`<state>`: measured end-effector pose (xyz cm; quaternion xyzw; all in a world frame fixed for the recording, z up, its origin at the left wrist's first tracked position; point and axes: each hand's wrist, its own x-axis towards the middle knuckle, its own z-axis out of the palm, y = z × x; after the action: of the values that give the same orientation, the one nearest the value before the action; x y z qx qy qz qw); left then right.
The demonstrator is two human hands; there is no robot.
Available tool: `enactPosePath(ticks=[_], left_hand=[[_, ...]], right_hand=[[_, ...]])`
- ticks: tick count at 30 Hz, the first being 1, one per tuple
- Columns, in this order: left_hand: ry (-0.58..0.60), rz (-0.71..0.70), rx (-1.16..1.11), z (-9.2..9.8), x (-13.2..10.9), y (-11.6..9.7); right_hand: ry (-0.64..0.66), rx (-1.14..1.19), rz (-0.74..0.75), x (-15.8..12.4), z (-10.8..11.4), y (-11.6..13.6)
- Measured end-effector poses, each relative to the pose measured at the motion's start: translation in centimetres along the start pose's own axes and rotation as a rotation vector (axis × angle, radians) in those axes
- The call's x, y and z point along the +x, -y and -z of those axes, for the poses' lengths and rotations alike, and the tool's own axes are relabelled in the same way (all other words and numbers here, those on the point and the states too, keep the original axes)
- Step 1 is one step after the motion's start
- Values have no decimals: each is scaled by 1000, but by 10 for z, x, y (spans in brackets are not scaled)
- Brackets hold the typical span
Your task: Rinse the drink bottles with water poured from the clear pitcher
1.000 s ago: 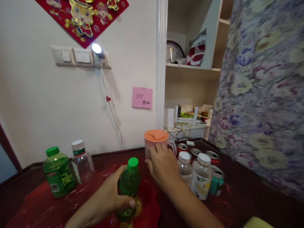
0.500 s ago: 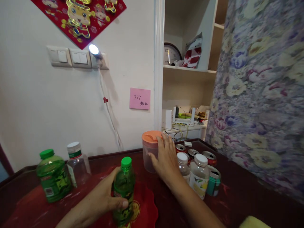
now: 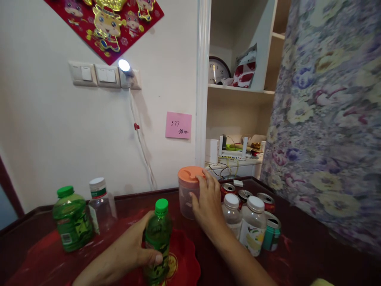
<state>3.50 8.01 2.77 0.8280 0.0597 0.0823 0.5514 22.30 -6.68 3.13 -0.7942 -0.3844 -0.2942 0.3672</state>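
Note:
My left hand (image 3: 137,250) is wrapped round a small green plastic bottle (image 3: 157,246), which stands upright with its green cap on, over a red scalloped tray (image 3: 189,258). My right hand (image 3: 208,198) lies against the right side of a clear plastic jug (image 3: 186,198) with an orange lid. Its thumb is on the front wall and its fingers reach the lid's edge. Right of that hand are two clear bottles with white caps, one plain (image 3: 232,214) and one with a fruit label (image 3: 253,230).
Several opened drink cans stand behind the bottles, among them a teal can (image 3: 271,232). At the left are a large green bottle (image 3: 73,222) and a clear white-capped bottle (image 3: 102,210). The wall (image 3: 154,159) rises behind the table; a floral curtain (image 3: 324,139) hangs at the right.
The view has shifted slightly, so everything sits a little further right and lower. My left hand keeps hold of the green bottle; my right hand remains at the jug, fingers slightly more curled.

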Motion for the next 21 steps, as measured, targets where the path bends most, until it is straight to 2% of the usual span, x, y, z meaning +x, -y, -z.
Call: enactPosePath(ticks=[5, 10, 21], left_hand=[[18, -30, 17, 1, 1, 2], [17, -52, 1, 1, 3, 6], [-38, -41, 45, -1, 1, -3]], right_hand=[[-95, 103, 80, -1, -13, -5], [-145, 196, 128, -1, -14, -8], [-260, 498, 20, -2, -10, -6]])
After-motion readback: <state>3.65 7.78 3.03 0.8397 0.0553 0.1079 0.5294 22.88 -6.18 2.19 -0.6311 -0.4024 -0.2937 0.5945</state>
